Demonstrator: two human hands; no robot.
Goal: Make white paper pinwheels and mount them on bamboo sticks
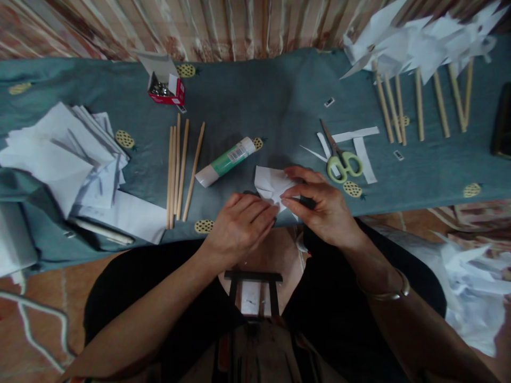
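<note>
My left hand (239,226) and my right hand (319,205) meet at the near edge of the table over a folded piece of white paper (271,186). Both hands have their fingers curled and pinched on the paper, the right one holding its near right corner, the left one pressing its near left side. A glue stick (227,161) lies just beyond the paper to the left. Green-handled scissors (339,157) lie to the right on white paper strips (365,154).
Several loose wooden sticks (179,167) lie left of the glue. A stack of white paper (64,157) sits at the far left, and a small red box (165,88) behind the sticks. Paper pinwheels on sticks (419,58) fill the back right. Paper scraps (475,292) lie on the floor.
</note>
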